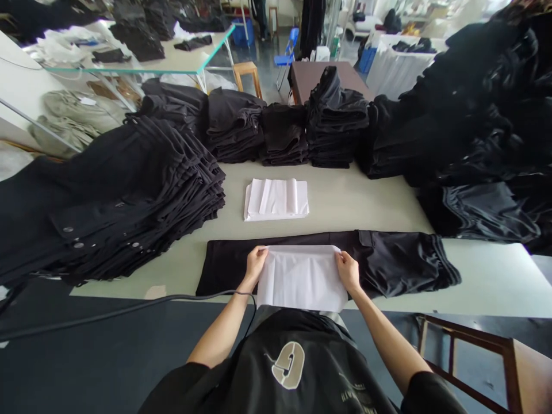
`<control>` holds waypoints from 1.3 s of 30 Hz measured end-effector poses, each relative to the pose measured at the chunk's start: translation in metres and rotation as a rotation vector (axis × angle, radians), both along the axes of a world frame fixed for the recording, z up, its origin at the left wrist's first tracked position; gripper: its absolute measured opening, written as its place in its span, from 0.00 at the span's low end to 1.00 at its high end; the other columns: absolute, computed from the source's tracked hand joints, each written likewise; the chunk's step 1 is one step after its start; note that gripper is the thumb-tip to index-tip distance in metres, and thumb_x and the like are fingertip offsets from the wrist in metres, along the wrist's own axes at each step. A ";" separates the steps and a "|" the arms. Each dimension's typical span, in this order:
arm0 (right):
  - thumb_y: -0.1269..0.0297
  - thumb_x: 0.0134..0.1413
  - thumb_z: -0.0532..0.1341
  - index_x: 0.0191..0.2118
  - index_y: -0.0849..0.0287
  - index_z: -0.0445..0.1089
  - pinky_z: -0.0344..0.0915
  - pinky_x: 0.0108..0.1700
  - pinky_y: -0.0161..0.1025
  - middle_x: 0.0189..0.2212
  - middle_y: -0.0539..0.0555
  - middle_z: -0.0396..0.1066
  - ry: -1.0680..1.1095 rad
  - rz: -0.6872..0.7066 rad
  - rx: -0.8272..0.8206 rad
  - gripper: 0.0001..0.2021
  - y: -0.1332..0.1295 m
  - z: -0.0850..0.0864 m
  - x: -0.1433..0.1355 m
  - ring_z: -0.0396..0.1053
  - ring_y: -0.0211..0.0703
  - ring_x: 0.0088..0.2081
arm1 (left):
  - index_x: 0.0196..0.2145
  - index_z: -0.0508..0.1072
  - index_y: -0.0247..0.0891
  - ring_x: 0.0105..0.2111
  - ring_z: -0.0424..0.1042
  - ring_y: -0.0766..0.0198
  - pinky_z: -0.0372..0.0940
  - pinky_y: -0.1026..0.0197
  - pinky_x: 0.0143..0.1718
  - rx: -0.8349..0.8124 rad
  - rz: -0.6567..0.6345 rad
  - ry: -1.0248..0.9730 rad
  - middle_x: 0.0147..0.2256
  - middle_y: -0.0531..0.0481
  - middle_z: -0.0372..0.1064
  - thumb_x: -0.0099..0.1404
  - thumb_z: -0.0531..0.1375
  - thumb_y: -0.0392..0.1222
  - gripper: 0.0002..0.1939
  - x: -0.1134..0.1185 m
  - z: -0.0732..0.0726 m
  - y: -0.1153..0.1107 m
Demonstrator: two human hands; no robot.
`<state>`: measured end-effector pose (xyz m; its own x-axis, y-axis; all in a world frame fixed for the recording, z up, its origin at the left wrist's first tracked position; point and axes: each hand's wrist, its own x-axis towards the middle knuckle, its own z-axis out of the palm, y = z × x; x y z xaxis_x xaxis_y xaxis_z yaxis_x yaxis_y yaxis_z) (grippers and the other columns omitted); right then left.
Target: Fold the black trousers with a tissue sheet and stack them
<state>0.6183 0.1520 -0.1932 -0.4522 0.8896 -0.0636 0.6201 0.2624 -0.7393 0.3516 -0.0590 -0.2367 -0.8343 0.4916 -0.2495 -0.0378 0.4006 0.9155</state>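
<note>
A white sheet of thin paper [304,279] is stretched between my two hands, over the near side of a pair of black trousers [399,261]. My left hand [256,263] pinches the sheet's far left corner. At the far right corner, my right hand [347,270] grips it the same way. The trousers lie folded lengthwise across the table, with the gathered waistband to the right and a flap pocket near the middle. Beyond them rests a stack of white paper sheets [277,199].
A big heap of black trousers [129,190] covers the table's left side. Folded black stacks [284,133] line the back, and a tall black pile [478,109] rises at right. A black cable [172,298] runs from the left past my left forearm. A wooden stool [478,345] stands below right.
</note>
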 end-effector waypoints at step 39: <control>0.61 0.67 0.54 0.61 0.64 0.67 0.64 0.53 0.48 0.57 0.69 0.68 -0.451 0.101 0.284 0.21 0.058 -0.051 -0.032 0.66 0.58 0.56 | 0.58 0.70 0.32 0.55 0.69 0.45 0.66 0.47 0.54 -0.455 0.028 0.713 0.53 0.32 0.71 0.72 0.55 0.38 0.19 0.032 -0.047 0.060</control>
